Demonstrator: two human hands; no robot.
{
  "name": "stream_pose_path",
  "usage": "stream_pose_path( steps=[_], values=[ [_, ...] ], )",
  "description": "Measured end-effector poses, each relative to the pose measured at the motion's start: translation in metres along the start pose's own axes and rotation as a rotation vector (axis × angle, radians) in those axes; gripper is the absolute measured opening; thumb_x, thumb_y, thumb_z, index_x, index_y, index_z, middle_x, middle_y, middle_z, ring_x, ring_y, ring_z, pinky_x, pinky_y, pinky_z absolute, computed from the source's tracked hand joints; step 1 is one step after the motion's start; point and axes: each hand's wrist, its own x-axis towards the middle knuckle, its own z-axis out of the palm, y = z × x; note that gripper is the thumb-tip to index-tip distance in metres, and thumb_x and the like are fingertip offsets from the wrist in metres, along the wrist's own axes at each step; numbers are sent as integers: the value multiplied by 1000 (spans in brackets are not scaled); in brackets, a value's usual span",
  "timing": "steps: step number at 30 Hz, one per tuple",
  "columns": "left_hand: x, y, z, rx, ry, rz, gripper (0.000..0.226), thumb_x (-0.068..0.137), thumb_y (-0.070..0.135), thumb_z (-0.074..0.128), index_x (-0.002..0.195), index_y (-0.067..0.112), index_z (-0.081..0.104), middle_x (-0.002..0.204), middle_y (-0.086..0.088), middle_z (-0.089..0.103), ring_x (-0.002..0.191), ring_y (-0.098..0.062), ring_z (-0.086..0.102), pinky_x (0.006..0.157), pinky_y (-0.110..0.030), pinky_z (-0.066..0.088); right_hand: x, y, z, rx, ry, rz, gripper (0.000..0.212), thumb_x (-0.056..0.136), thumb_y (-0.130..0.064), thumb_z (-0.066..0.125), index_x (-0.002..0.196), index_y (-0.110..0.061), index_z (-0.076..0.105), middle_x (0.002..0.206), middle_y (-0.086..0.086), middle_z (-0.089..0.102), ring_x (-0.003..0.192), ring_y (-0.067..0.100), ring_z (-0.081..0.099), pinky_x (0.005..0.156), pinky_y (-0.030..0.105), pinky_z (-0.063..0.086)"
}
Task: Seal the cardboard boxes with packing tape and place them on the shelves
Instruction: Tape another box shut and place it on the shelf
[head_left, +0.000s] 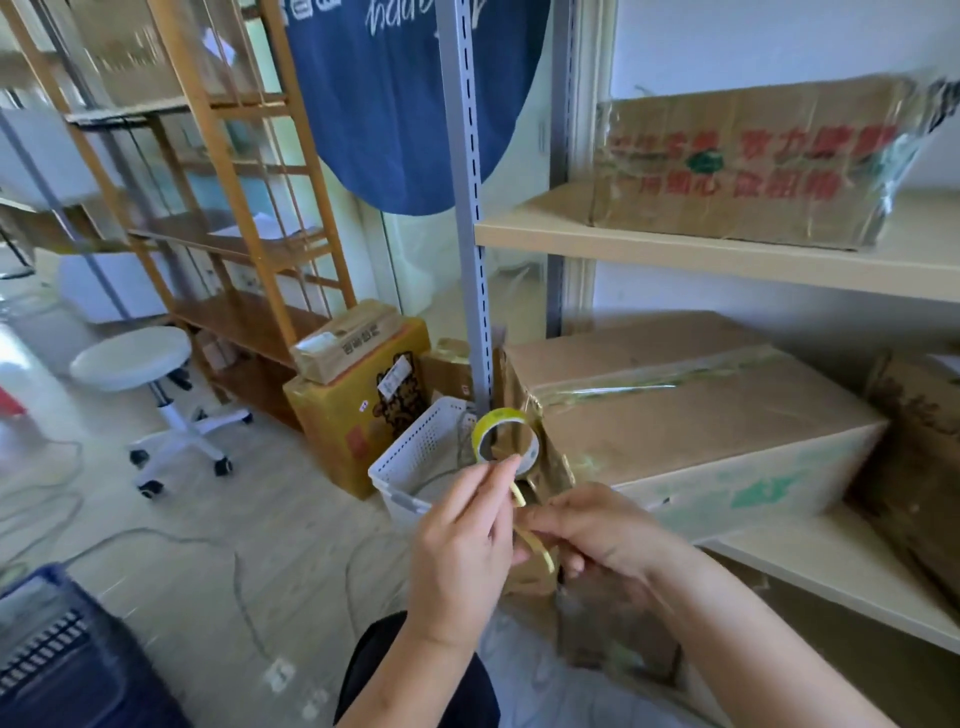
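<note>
Your tape roll (506, 441) hangs at twelve o'clock from both hands, touching the sealed box (685, 415) on the lower shelf (841, 577). Your left hand (460, 551) pinches its rim; your right hand (602, 525) pinches the twisted tape strip (530, 530) running down toward five o'clock.

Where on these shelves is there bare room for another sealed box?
Upper shelf: bare strip left of the red-printed box, by the grey upright. Lower shelf: bare front edge only; the taped box and its right-hand neighbour crowd it.
</note>
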Motion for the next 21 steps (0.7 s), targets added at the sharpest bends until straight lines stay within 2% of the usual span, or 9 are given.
stream_pose_path(
  steps=[2,5,7,10,12,15,16,19,21],
  values=[
    [14,-8,11,-11,-2,100,25,99,11,54,114,10,75,112,-1,71,98,-8,68,95,-12,48,14,-10,-6,-16,-14,-9,18,80,-30,68,69,-18,74,58,2,59,49,12,37,50,24,28],
    [42,-25,30,-44,51,125,24,99,5,56,114,11,75,116,-2,71,104,-13,69,94,-29,55,39,-24,-10,273,-12,-57,20,92,-14,53,77,-20,65,66,-2,56,59,9,45,56,22,34],
    [57,-34,41,-82,28,145,31,93,-5,59,117,9,73,117,-4,70,106,-16,68,91,-32,56,49,-32,-16,409,-28,-70,20,97,-20,49,85,-16,65,72,0,60,64,11,49,62,25,37],
    [61,-42,46,-214,-141,172,47,90,-10,50,132,7,62,127,-6,65,111,-15,66,91,-28,56,61,-36,-29,296,41,-81,24,97,-30,56,100,-10,69,76,0,66,71,14,50,67,28,38],
    [62,-54,51,-277,-192,28,53,88,-10,46,137,7,58,129,-3,62,113,-13,63,93,-24,52,64,-36,-39,233,82,-48,19,95,-28,60,101,-14,71,67,-2,62,58,9,44,55,21,33],
    [77,-82,72,-222,-258,-353,41,94,-1,50,129,18,60,116,7,58,108,-7,59,88,-20,51,67,-33,-53,111,121,-48,18,92,-30,61,100,-18,72,75,4,56,50,5,38,44,15,28],
    [84,-96,85,-242,-381,-498,35,96,6,53,126,22,59,112,9,57,106,-6,59,86,-19,50,67,-34,-57,71,129,-43,20,91,-33,60,101,-21,72,76,3,59,52,5,36,43,15,27],
    [101,-128,118,-448,-941,-850,23,97,29,57,119,30,59,107,11,64,98,-9,65,83,-26,51,65,-39,-62,12,100,-16,27,83,-48,63,101,-30,73,75,-4,63,55,7,34,47,17,26],
    [107,-142,129,-569,-1099,-938,21,94,32,63,114,26,65,99,2,72,81,-11,69,77,-31,55,66,-43,-63,-2,80,-35,29,81,-54,71,100,-33,73,76,-4,64,57,8,38,50,20,30]
  ],
)
